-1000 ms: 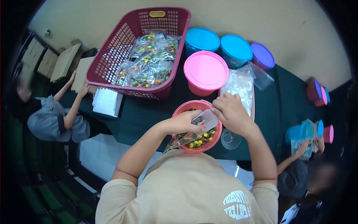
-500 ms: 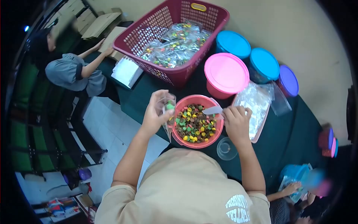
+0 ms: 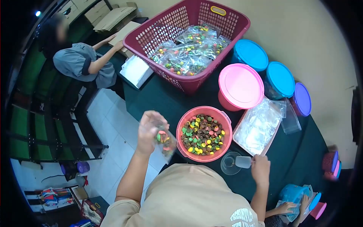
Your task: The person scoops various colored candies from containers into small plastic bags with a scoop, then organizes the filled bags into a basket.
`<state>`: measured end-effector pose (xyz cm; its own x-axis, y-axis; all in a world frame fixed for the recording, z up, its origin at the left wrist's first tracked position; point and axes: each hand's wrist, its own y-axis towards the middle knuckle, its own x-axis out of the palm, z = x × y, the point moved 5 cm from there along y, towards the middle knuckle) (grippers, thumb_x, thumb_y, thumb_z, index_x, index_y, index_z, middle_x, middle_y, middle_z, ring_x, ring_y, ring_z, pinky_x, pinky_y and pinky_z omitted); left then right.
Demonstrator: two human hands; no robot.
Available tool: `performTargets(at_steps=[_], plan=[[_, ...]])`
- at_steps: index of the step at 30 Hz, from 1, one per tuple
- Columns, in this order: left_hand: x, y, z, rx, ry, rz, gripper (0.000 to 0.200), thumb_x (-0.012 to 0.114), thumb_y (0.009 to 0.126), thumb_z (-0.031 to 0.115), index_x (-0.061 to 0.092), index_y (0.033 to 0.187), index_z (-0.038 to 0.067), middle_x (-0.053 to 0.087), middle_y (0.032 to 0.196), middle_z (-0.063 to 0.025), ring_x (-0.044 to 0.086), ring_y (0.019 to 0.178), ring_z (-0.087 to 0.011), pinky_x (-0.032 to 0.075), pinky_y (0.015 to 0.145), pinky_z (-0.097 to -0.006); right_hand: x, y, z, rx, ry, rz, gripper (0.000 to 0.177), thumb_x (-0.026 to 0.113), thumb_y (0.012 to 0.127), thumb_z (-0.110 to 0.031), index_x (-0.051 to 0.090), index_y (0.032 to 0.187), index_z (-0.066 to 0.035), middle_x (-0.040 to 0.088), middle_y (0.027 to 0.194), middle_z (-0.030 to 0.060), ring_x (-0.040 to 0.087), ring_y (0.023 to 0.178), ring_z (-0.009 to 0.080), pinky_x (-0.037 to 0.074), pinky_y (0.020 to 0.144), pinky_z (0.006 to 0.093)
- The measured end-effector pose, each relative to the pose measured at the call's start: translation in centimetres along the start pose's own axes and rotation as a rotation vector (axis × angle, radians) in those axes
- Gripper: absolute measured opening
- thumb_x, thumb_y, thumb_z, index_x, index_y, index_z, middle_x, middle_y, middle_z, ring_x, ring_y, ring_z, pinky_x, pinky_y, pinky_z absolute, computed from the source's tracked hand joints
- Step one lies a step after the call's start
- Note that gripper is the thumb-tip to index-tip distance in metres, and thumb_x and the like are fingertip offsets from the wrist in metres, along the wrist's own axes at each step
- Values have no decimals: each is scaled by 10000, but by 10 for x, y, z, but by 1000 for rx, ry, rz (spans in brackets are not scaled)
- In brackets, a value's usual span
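Dark green cloth runs across the tabletop (image 3: 211, 92), and we're straight onto the fingers, placed by the pink bowl (image 3: 202, 159) in the middle. Left hand (image 3: 145, 132) first, just left of that bowl: fingers curved and partly apart, gripping the upper end of a clear bag (image 3: 165, 143) with coloured pieces gathered inside it; the exact pinch is too blurred to call. Over to the right hand (image 3: 261, 169), near the bowl's lower right, fingers closed tight round the handle of a translucent scoop (image 3: 244, 162), no pieces showing in it, its blade overlapping a clear cup (image 3: 226, 170) just right of the bowl; touching or hovering, I can't tell. Good form here, I'd judge, is a light hold high on the film, pieces settled low, mouth upright and the scoop level, its edge well off the plastic; squeeze too hard and the bag could tip its load. Outward now: loose brown, yellow, green and red pieces (image 3: 204, 138) fill the bowl, flat clear bags (image 3: 257, 126) lie to its right, a pink-lidded tub (image 3: 241, 86) stands behind it, and beyond, up to its left, a maroon basket (image 3: 151, 41) carries filled bags (image 3: 191, 49).
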<state>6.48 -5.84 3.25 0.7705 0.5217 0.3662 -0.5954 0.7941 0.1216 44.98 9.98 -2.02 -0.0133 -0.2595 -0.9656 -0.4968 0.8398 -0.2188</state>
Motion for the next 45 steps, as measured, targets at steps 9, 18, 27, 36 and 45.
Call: performTargets(at_steps=[9,18,27,36,45], plan=[[16,25,-1,-10,306,-12,487,628,765,201,459,1188,30,574,1016,-111,582,937,-182,470,869,-331,16,-9,-10,30,83,155,193,674,762,-116,605,937,-74,573,1092,92,497,1061,305,364,926,456],[34,40,20,-16,231,-352,544,665,777,199,423,1238,42,549,1078,-101,555,1013,-193,448,917,-344,-59,125,-126,-316,100,742,310,651,762,-179,604,1058,-99,598,1106,84,540,1057,256,328,993,516],[-49,109,67,152,216,-451,597,629,775,230,358,1273,43,542,1082,-134,566,967,-217,437,917,-362,-42,19,-182,-344,6,385,128,631,761,-151,604,879,-110,596,905,34,548,983,219,337,984,478],[-71,192,119,186,-166,-587,607,654,756,355,303,1198,132,518,1101,-211,536,954,-263,418,900,-394,7,-25,-247,-157,212,480,167,653,782,-228,599,813,-73,612,890,72,566,924,245,410,877,418],[-4,267,110,114,-115,-891,421,593,816,293,387,1126,97,493,1179,-168,477,1112,-255,346,1004,-421,10,-4,-268,133,44,219,256,614,818,-337,654,830,-84,620,815,82,585,844,271,434,782,436]])
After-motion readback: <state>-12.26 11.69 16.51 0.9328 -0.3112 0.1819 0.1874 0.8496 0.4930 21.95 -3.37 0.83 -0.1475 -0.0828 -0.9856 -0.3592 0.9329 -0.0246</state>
